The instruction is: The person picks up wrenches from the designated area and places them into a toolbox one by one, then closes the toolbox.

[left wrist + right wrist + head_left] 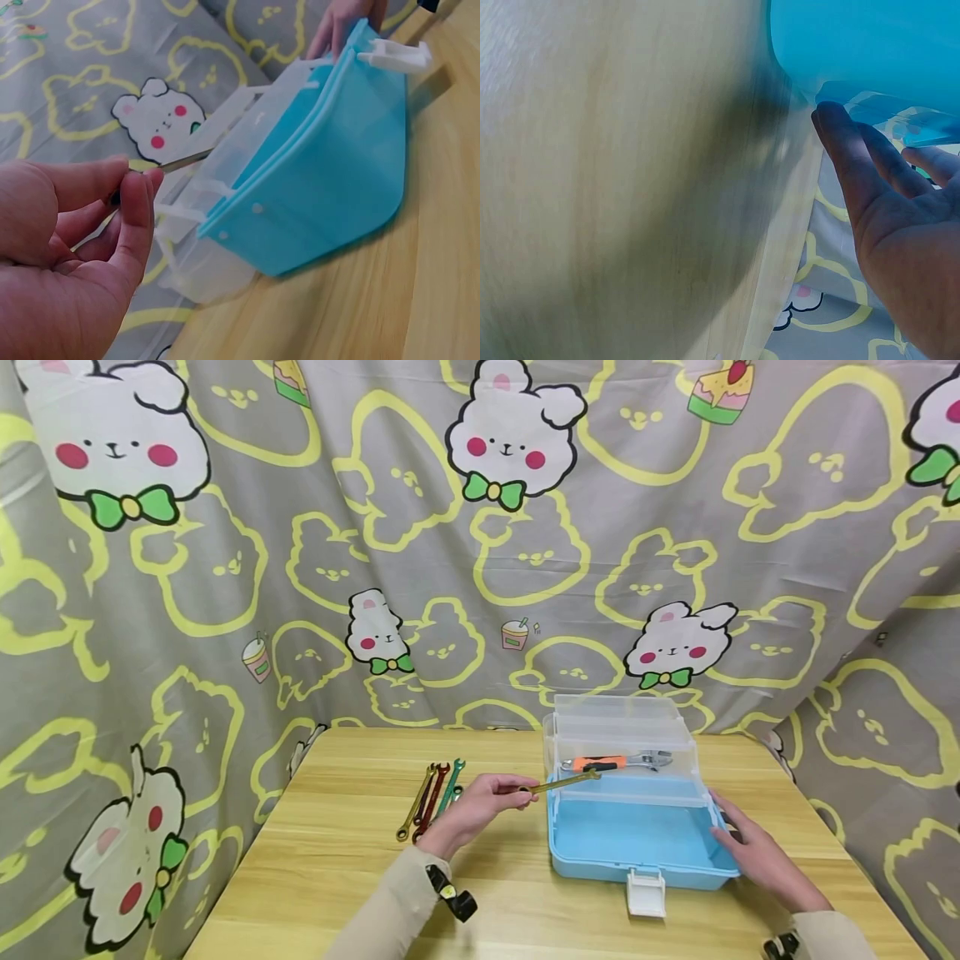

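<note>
My left hand (480, 806) pinches one end of a gold wrench (564, 782), whose far end reaches over the left side of an open blue toolbox (637, 835). In the left wrist view the fingers (135, 206) pinch the wrench (184, 160) beside the blue box (330, 172). The box's clear trays (622, 743) are folded back; an orange-handled adjustable wrench (615, 762) lies in one. My right hand (750, 852) rests with straight fingers against the box's right side, as the fingers (855, 157) in the right wrist view also show against the blue box (855, 45).
Several coloured wrenches (431, 797) lie on the wooden table (337, 860) left of my left hand. A white latch (645, 893) hangs at the box's front. A bunny-print curtain (480, 543) hangs close behind and around the table.
</note>
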Demonstrator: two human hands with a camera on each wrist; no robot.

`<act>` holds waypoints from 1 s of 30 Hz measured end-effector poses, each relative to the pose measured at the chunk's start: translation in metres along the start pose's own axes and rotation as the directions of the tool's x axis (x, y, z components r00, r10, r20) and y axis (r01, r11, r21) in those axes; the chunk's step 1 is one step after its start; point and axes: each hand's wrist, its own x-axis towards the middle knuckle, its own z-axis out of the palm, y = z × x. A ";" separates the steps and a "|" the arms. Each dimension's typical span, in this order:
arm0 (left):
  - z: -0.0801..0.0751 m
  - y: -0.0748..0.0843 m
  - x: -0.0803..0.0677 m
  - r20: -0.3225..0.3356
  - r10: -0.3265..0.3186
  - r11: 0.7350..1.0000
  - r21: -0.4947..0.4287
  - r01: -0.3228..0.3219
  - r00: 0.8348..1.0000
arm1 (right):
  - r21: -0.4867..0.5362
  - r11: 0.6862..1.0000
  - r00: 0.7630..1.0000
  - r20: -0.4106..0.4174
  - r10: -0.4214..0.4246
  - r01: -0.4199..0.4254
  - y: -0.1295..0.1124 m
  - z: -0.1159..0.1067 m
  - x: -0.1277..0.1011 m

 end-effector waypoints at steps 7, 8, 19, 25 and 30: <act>0.013 0.000 0.015 -0.001 -0.013 1.000 -0.006 0.013 1.000 | 0.023 1.000 1.000 0.003 -0.006 0.006 0.001 0.000 -0.002; 0.015 -0.001 0.016 -0.001 -0.014 1.000 -0.007 0.014 1.000 | 0.024 1.000 1.000 0.000 -0.007 0.007 0.002 0.000 -0.003; 0.027 -0.003 0.029 -0.050 -0.015 0.999 -0.043 0.012 0.999 | -0.005 1.000 1.000 -0.012 -0.012 0.012 0.001 0.001 -0.002; 0.028 -0.003 0.040 -0.153 -0.012 0.997 -0.075 0.001 0.988 | -0.010 1.000 1.000 -0.022 -0.011 0.011 0.002 0.002 -0.002; 0.031 -0.005 0.045 -0.163 0.021 0.998 -0.053 -0.030 0.986 | -0.010 1.000 1.000 -0.023 -0.018 0.018 0.002 0.003 -0.002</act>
